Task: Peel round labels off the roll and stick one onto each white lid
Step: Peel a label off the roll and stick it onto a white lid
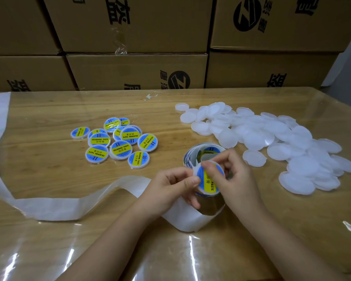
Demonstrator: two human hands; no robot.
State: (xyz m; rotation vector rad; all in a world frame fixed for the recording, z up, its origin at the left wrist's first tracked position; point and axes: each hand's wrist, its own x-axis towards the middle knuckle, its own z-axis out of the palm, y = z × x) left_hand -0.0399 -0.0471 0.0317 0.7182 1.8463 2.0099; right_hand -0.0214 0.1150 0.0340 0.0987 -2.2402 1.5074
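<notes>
Two-handed sticking: pinches round white plastic lid in left hand, pinches round blue-yellow label onto it with right hand; next probably needs smoothing.

"SOLDERING PASTE" on labelled lids

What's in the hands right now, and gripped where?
One white lid, label already on it. The left hand pinches its left rim; the right hand holds its upper right edge, with fingertips on its face.
</notes>
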